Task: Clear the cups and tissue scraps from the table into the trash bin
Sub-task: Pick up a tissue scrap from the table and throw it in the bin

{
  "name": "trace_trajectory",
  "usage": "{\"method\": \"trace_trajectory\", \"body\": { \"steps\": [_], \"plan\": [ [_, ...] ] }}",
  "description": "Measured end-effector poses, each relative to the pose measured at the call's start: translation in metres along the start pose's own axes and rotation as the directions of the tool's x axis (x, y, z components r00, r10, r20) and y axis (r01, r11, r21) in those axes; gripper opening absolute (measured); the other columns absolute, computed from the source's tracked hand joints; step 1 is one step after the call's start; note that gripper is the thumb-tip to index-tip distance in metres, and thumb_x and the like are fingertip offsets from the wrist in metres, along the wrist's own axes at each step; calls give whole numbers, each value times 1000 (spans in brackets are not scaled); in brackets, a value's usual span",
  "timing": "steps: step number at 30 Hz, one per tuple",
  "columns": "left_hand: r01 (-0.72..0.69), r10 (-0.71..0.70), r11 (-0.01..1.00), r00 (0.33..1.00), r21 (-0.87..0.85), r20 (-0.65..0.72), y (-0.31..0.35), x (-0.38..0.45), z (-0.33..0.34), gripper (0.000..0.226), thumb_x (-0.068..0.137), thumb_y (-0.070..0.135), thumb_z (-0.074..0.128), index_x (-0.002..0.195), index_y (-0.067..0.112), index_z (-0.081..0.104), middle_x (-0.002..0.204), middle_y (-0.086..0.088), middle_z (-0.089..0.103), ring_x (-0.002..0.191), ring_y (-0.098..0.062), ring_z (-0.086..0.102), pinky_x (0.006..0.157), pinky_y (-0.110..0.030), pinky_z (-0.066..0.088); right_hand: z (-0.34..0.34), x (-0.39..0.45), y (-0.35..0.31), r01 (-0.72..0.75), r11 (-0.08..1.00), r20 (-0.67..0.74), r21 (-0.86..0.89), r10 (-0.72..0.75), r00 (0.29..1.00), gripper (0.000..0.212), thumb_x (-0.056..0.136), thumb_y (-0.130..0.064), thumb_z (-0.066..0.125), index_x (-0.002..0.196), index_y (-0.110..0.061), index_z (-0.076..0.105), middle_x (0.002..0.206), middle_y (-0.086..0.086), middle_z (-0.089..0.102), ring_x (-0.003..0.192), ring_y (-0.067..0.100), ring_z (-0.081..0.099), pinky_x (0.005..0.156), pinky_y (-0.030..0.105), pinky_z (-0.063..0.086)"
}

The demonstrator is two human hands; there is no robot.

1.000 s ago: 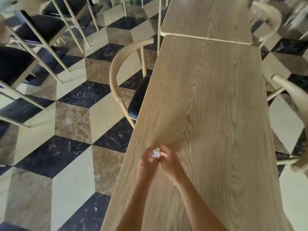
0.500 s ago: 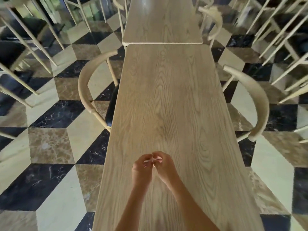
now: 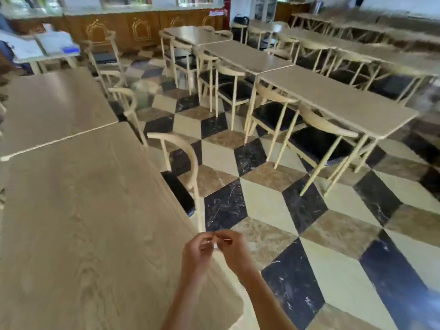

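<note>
A small white tissue scrap (image 3: 215, 244) is pinched between the fingertips of both hands, mostly hidden by the fingers. My left hand (image 3: 198, 251) and my right hand (image 3: 234, 248) meet just past the right edge of the long wooden table (image 3: 78, 222), over the checkered floor. No cups show on the table. A dark round bin (image 3: 240, 25) stands far back by the wall, blurred.
A wooden chair (image 3: 183, 163) with a black seat is tucked against the table's right side, just ahead of my hands. Across an aisle of checkered floor (image 3: 273, 206) stand rows of tables (image 3: 333, 101) and chairs. A second table (image 3: 47, 106) abuts mine at the far end.
The view has swung right and lifted from the tabletop to the room. My hands, still together on the tissue scrap, have moved from over the table to past its right edge.
</note>
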State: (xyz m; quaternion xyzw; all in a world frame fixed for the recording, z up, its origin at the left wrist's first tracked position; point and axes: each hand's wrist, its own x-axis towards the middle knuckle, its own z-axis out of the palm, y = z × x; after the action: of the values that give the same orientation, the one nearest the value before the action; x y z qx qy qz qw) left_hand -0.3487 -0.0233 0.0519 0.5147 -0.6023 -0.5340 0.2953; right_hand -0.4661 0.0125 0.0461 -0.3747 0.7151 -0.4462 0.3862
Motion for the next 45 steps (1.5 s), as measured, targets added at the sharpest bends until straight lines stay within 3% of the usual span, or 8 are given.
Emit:
{"method": "trace_trajectory", "body": {
  "steps": [4,8,13,19,23,27,35,45],
  "plan": [
    [-46,43,999,971,7,237,53,-49,142,13,86,15,71,87,27,75,84,7,79,84,-11,74,74,-25,57,-151,-61,39,-35,998,-217,58,47,975,18,91,-11,63,97,-19,78,78,-17,72,72,-6,66,68,11,50],
    [-127,108,992,878,8,465,95,-98,278,28,82,6,74,74,33,75,78,16,77,75,-7,73,64,-17,56,-284,-130,75,-26,995,-472,92,67,879,15,90,-12,62,88,-13,77,82,3,77,66,4,61,64,19,45],
    [-195,134,981,732,17,668,125,-158,419,7,82,19,78,89,18,78,78,3,79,80,-20,76,73,-31,59,-406,-201,126,-20,976,-687,217,167,707,34,82,-4,66,66,-32,77,66,-13,76,58,-2,65,58,14,47],
    [-210,82,977,501,29,862,142,-224,574,2,84,22,77,82,23,75,76,7,78,75,-10,75,67,-20,56,-525,-266,196,-31,950,-829,311,288,479,16,75,-3,66,80,-11,79,66,-5,74,60,0,64,59,19,49],
    [-242,58,970,358,33,932,150,-251,675,9,86,9,73,84,17,76,76,-2,78,76,-18,76,66,-27,60,-598,-286,242,34,913,-866,406,372,333,11,78,-6,68,82,-9,78,75,11,78,72,21,75,64,33,61],
    [-266,-8,961,265,81,964,161,-271,761,11,86,4,71,85,13,75,80,-9,77,83,-27,75,80,-44,61,-663,-294,277,-3,898,-881,439,431,194,13,76,-11,65,81,-13,77,72,3,77,65,8,71,58,22,53],
    [-347,-66,932,130,108,989,172,-308,905,12,84,9,72,85,21,76,75,11,77,72,-3,72,60,-15,56,-779,-319,345,-50,857,-850,513,515,108,16,78,-21,63,85,-18,78,75,0,77,71,11,72,67,32,56],
    [-400,-188,885,165,240,968,108,-357,1094,22,79,1,76,78,24,76,75,2,78,77,-16,75,76,-32,58,-903,-343,509,-104,747,-738,656,664,121,11,78,-25,68,86,-24,76,78,-8,78,75,5,72,71,26,56]
  ]
}}
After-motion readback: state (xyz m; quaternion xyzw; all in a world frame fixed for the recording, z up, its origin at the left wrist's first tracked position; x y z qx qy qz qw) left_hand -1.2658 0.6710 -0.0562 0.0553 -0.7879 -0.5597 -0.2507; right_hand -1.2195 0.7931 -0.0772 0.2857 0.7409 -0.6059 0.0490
